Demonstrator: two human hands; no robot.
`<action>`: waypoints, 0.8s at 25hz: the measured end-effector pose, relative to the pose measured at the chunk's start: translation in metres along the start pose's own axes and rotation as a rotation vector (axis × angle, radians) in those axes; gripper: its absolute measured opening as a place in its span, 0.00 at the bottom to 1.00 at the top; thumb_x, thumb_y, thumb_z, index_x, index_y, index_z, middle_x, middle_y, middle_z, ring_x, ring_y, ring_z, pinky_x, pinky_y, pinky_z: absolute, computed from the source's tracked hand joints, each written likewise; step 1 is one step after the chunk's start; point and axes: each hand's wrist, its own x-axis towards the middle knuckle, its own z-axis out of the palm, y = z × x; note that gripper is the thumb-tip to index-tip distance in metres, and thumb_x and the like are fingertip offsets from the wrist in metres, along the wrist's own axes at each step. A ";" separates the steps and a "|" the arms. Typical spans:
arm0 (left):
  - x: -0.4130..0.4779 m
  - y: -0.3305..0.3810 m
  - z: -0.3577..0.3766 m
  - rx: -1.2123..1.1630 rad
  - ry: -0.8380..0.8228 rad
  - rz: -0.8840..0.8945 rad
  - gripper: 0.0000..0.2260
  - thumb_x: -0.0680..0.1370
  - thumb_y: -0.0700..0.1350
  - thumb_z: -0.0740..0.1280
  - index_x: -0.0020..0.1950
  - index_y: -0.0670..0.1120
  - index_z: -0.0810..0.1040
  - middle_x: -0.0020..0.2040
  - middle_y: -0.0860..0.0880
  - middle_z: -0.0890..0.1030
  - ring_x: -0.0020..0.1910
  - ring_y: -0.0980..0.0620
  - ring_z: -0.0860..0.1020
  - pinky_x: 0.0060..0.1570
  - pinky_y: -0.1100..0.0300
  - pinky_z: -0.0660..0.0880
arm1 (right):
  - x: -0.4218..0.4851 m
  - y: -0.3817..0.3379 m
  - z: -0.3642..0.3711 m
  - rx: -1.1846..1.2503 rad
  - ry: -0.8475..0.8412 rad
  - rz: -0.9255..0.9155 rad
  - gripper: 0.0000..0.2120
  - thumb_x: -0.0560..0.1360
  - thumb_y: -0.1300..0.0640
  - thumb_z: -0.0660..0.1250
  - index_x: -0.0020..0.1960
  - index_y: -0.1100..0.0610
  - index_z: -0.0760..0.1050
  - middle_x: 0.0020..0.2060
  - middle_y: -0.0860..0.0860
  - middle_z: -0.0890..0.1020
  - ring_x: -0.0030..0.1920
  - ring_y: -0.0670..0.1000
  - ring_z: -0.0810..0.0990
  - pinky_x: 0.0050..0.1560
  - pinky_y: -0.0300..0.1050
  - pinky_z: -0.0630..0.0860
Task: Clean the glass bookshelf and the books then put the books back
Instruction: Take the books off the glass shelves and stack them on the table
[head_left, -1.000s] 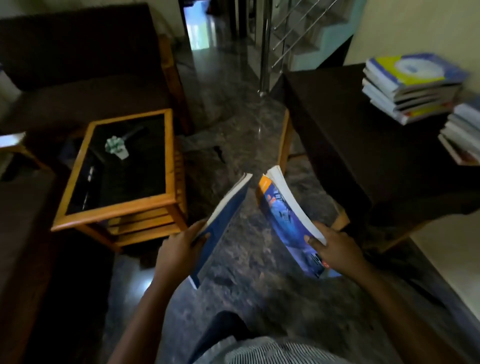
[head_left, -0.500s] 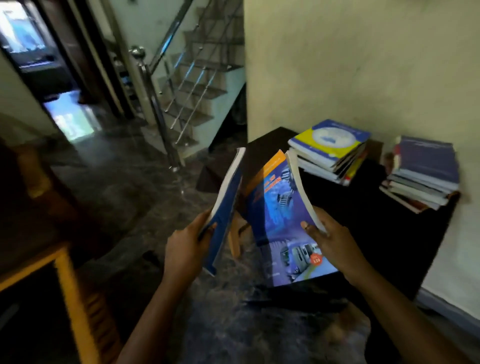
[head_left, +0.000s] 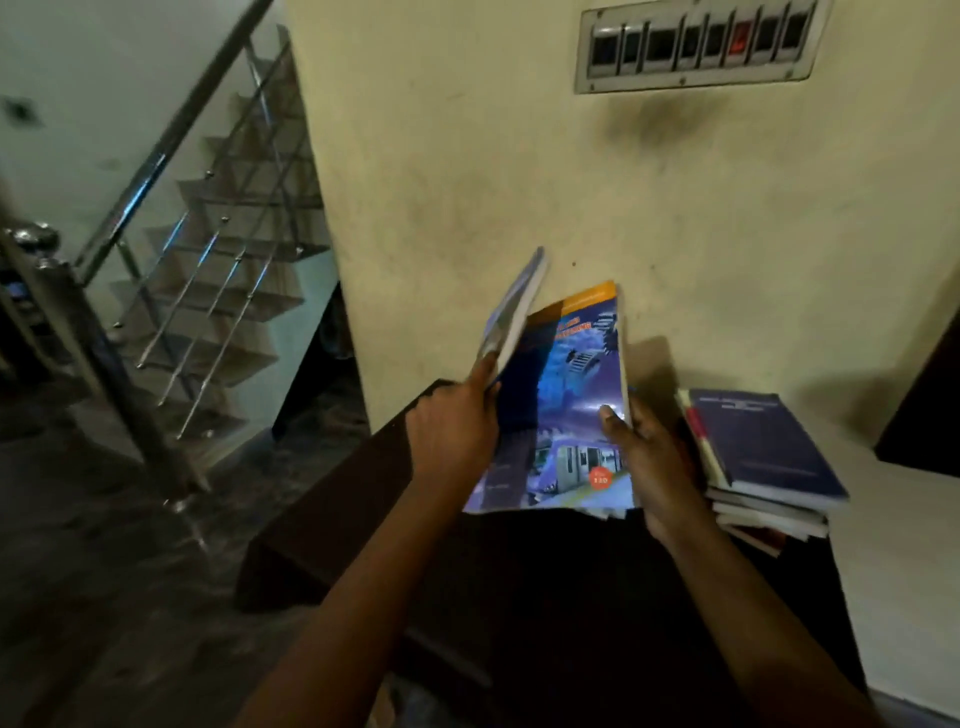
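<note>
Left hand (head_left: 452, 436), right hand (head_left: 654, 462): 2 books (head_left: 571, 395)

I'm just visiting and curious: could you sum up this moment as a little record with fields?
Setting: a dark table against a yellowish wall, staircase to the left.
Left side: the left hand grips a thin book, held on edge.
Right side: the right hand grips a blue book with an orange top, cover facing the camera.
On the table: a stack of books at the right, a purple-blue one on top.
On the wall: a switch panel.
</note>
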 end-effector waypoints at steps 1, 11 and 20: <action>0.024 0.011 0.019 0.053 -0.042 0.073 0.20 0.82 0.50 0.54 0.74 0.58 0.60 0.52 0.40 0.80 0.51 0.38 0.78 0.46 0.51 0.72 | 0.024 0.006 0.001 0.044 0.048 0.036 0.21 0.79 0.62 0.60 0.71 0.62 0.64 0.66 0.50 0.69 0.66 0.48 0.67 0.62 0.38 0.65; 0.045 0.023 0.185 -0.067 -0.603 0.388 0.22 0.80 0.53 0.54 0.75 0.56 0.58 0.75 0.44 0.61 0.75 0.45 0.57 0.70 0.38 0.52 | 0.087 0.114 -0.039 -0.035 0.175 0.431 0.22 0.79 0.48 0.58 0.68 0.60 0.68 0.64 0.57 0.75 0.59 0.55 0.76 0.56 0.46 0.72; 0.160 -0.054 0.231 -0.300 -0.756 0.065 0.44 0.68 0.78 0.44 0.76 0.52 0.55 0.74 0.42 0.62 0.73 0.41 0.61 0.70 0.35 0.51 | 0.047 0.100 -0.005 -0.089 0.327 0.413 0.28 0.78 0.53 0.60 0.75 0.51 0.53 0.66 0.47 0.66 0.61 0.46 0.68 0.47 0.30 0.71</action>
